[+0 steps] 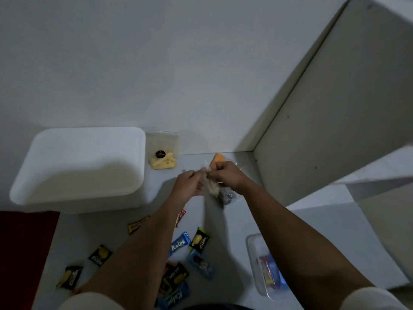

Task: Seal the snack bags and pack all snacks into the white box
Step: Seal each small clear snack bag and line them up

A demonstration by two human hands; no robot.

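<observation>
Two bare hands meet at the centre of the view, both pinching the top edge of one small clear plastic snack bag (211, 186). The left hand (187, 183) has its fingers curled on the bag's mouth from the nine o'clock side; the right hand (225, 175) pinches the same edge from three o'clock. The bag hangs between them, its long axis running from the fingers down toward six o'clock, pale contents at the bottom. It looks as though the mouth is being pressed shut, though the seal itself is too blurred to judge.

At nine to ten o'clock from the hands sits the large white rectangular plastic box (26, 191), open-topped and apparently without snacks inside. The left hand is the nearer one to it, so a sealed bag would likely travel leftward. Just beside the box's right wall, at eleven o'clock from the hands, a clear pouch of pale yellow stick snacks (162, 153) stands against the wall.

Behind the right hand, at one o'clock, lies an orange-filled clear bag (218, 158); just below it, a clear bag of dark round pieces (226, 196). Toward six and seven o'clock, small wrapped candies in black-and-yellow and blue wrappers (180, 243) are scattered on the white tabletop (223, 231). At five o'clock rests a small clear plastic container (251, 245) holding more wrapped sweets.
</observation>
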